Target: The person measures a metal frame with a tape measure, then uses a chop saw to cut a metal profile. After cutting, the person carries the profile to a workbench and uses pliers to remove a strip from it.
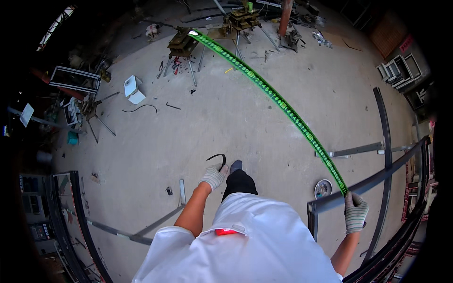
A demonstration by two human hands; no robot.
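My right hand (356, 213), in a striped work glove, is closed at the near end of a long green tape measure (283, 104). Its blade runs out in a curve to the far left, and its far end shows against a metal stand (182, 43). Any case of the tape is hidden by the hand. My left hand (214, 177), gloved as well, is closed around a thin black curved strip (223, 161) that arches up past the fingers. Beside my right hand, a long dark metal bar (373, 183) slants up to the right.
A round tray of small parts (323, 189) stands left of the bar. More bars (383, 127) lie at the right, and dark frames (75, 207) stand at the left. A white box (134, 89) and tripod stands (243, 21) occupy the far floor.
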